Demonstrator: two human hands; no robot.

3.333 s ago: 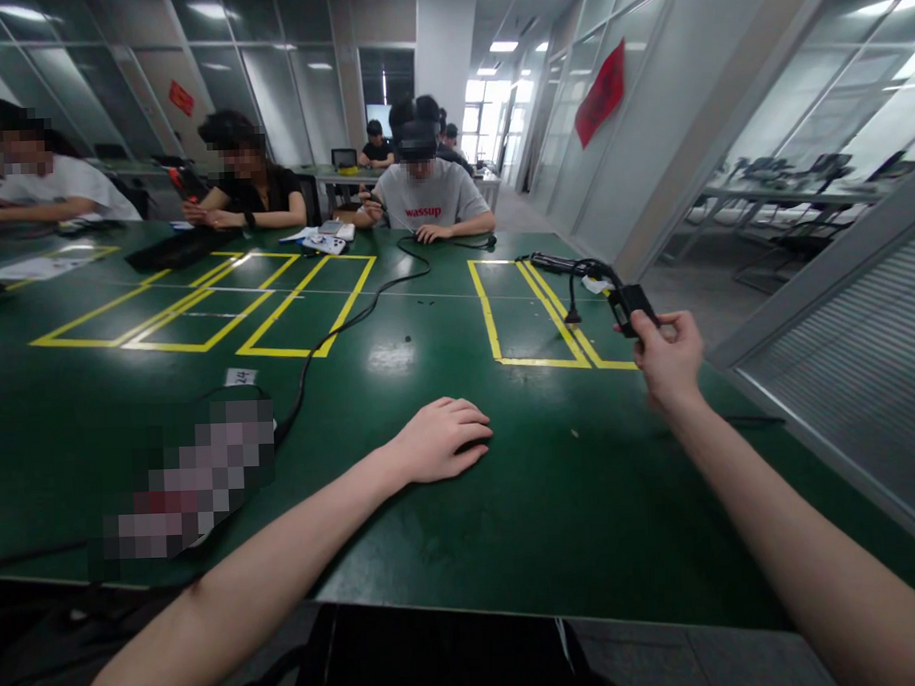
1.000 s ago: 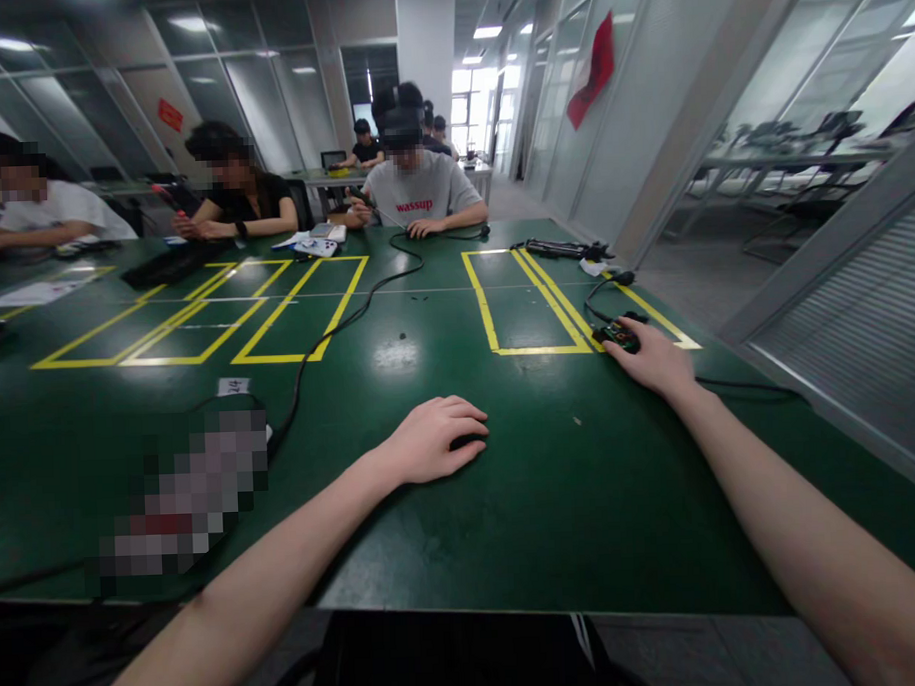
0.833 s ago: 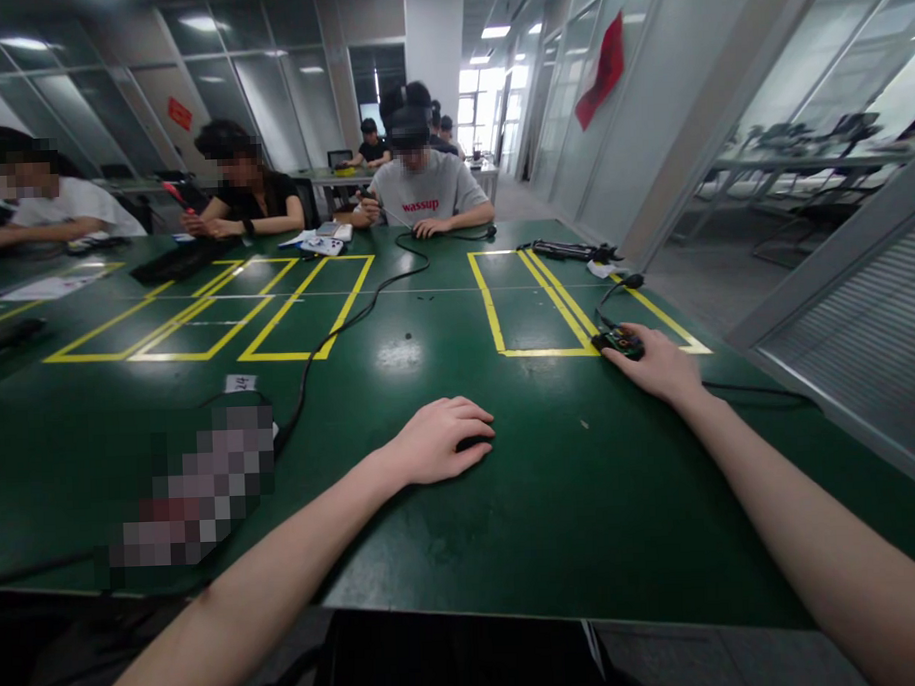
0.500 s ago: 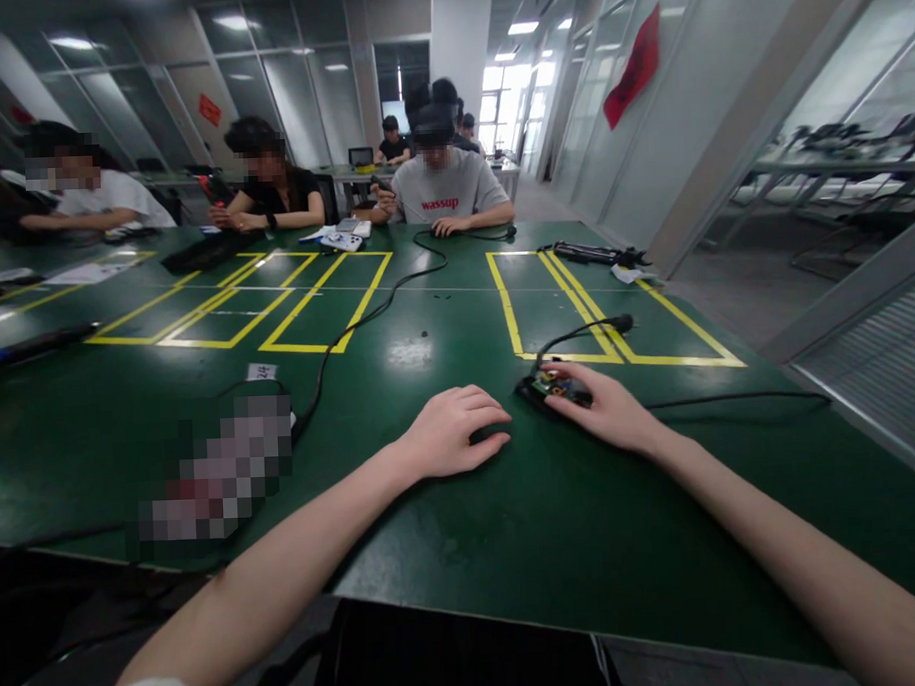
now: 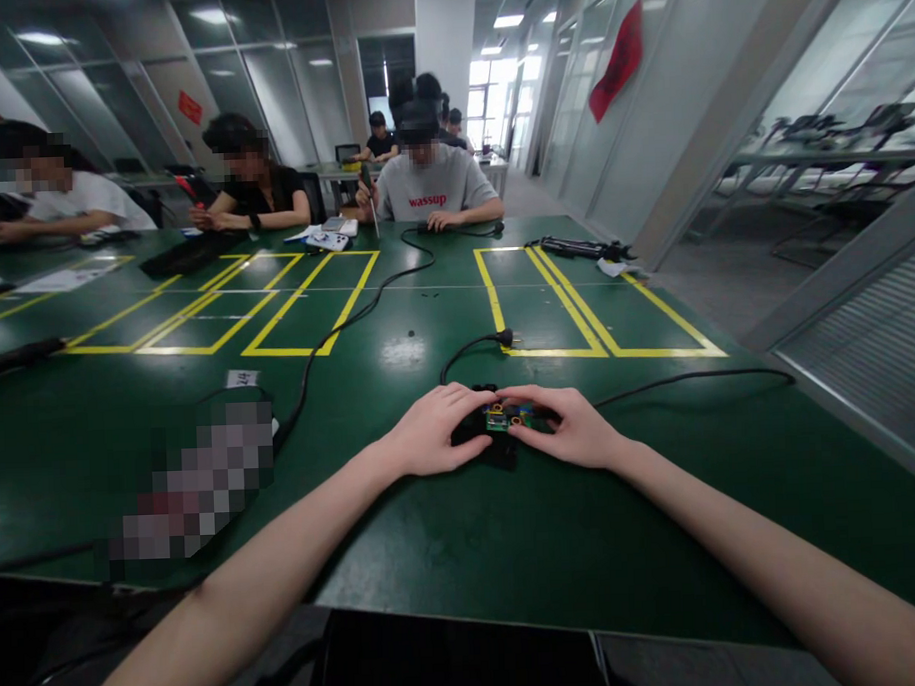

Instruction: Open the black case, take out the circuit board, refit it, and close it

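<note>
My left hand (image 5: 435, 432) curls around a dark casing piece, mostly hidden under the palm, on the green table (image 5: 405, 555). My right hand (image 5: 577, 427) pinches a small circuit board (image 5: 497, 419) with green, yellow and copper-coloured parts, between thumb and forefinger. The two hands meet over the board, fingertips almost touching. Below the board a black flat piece (image 5: 500, 456) shows between the thumbs. From behind the hands a black cord curves up to a two-pin plug (image 5: 506, 338). Another black cable (image 5: 691, 377) runs off to the right from my right hand.
A blurred-out long object (image 5: 199, 482) lies at the left, with a small white label (image 5: 243, 379) and a black cable. Yellow tape rectangles (image 5: 600, 353) mark the table. A black tripod-like item (image 5: 581, 248) lies at the far right. Several people sit across the table.
My right hand has carried the circuit board left to my left hand, and the plug has shifted left with it. The view has turned slightly right.
</note>
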